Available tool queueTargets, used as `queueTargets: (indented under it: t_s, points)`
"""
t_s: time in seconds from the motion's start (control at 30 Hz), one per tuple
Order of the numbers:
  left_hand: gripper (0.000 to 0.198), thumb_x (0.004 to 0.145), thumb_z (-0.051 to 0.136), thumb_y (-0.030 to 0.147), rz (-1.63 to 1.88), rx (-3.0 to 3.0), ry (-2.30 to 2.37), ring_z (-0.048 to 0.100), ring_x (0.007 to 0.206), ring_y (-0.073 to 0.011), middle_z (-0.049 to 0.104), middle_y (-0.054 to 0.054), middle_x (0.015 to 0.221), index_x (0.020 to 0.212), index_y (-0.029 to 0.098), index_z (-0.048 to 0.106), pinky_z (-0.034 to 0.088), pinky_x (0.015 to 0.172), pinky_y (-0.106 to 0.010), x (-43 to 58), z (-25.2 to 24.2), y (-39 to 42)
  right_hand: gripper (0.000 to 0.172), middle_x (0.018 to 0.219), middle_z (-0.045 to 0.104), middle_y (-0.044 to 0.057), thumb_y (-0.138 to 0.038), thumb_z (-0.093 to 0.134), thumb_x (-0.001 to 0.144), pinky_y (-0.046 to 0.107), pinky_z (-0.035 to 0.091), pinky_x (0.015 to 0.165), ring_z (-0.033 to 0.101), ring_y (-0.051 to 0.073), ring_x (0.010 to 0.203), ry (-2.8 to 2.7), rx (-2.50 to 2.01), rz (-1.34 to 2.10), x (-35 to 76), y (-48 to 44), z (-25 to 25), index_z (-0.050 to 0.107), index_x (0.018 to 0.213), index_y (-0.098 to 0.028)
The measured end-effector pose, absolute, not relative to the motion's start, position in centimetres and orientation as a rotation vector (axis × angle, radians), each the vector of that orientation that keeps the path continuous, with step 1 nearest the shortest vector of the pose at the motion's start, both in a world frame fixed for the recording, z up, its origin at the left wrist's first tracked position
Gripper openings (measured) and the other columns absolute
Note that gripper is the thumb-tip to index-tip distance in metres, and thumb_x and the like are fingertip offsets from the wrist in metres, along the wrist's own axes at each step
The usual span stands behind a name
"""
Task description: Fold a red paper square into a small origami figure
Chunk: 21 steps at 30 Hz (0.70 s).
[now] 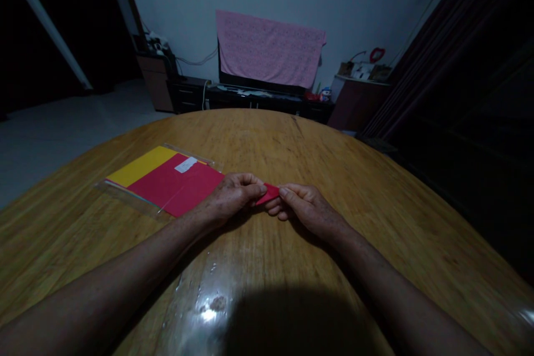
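Note:
A small folded piece of red paper (269, 194) is stretched between my two hands, just above the wooden table. My left hand (237, 194) pinches its left end between thumb and fingers. At the other end, my right hand (301, 204) grips it with the thumb on top and the fingers curled beneath. Parts of the paper are covered by my fingers. Beside my left hand lies a clear plastic packet of coloured paper (167, 181), with red and yellow sheets showing and a white label on it.
The round wooden table (267, 144) fills the foreground, shiny near its front. Beyond it, a pink cloth (271, 53) hangs over a screen on a low black cabinet (189, 94). Dark curtains (413, 61) hang at the right, near a small cabinet (356, 100) bearing several items.

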<state>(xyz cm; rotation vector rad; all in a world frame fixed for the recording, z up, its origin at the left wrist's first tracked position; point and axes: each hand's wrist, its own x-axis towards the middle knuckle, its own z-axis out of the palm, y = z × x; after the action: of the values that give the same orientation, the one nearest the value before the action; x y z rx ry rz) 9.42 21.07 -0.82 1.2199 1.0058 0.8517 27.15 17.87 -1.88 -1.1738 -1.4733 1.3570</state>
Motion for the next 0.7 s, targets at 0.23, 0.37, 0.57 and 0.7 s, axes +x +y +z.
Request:
queueTargets:
  t_s: [0.23, 0.37, 0.57, 0.7]
  points:
    - [0.014, 0.065, 0.067, 0.022, 0.756, 1.229, 1.030, 0.036, 0.040, -0.0070, 0.047, 0.003, 0.044, 0.056, 0.017, 0.058, 0.026, 0.042, -0.021, 9.2, 0.3, 20.6, 0.027, 0.063, 0.062, 0.001, -0.043, 0.068, 0.078, 0.022, 0.035, 0.048, 0.050, 0.009, 0.051, -1.468, -1.303, 1.316, 26.9, 17.5, -1.2, 0.070, 0.076, -0.016]
    - [0.013, 0.064, 0.069, 0.024, 0.733, 1.224, 1.031, 0.034, 0.038, -0.0068, 0.046, 0.004, 0.043, 0.056, 0.018, 0.060, 0.024, 0.039, -0.021, 9.0, 0.2, 20.7, 0.025, 0.056, 0.054, -0.002, -0.041, 0.068, 0.077, 0.022, 0.028, 0.045, 0.042, 0.008, 0.048, -1.477, -1.309, 1.339, 26.7, 17.3, -1.2, 0.070, 0.076, -0.016]
    - [0.013, 0.065, 0.069, 0.026, 0.751, 1.229, 0.991, 0.034, 0.039, -0.0061, 0.046, 0.005, 0.045, 0.060, 0.016, 0.062, 0.023, 0.040, -0.020, 9.4, 0.1, 20.5, 0.020, 0.052, 0.050, -0.004, -0.036, 0.062, 0.078, 0.021, 0.027, 0.043, 0.040, 0.008, 0.045, -1.446, -1.350, 1.210, 26.1, 17.2, -1.7, 0.058, 0.068, -0.019]
    - [0.010, 0.066, 0.067, 0.023, 0.796, 1.219, 1.037, 0.038, 0.042, -0.0063, 0.050, 0.004, 0.049, 0.063, 0.016, 0.062, 0.027, 0.042, -0.020, 9.6, 0.2, 20.5, 0.020, 0.051, 0.050, -0.004, -0.033, 0.059, 0.078, 0.021, 0.027, 0.041, 0.038, 0.007, 0.043, -1.488, -1.367, 1.170, 25.6, 17.5, -1.4, 0.054, 0.066, -0.018]
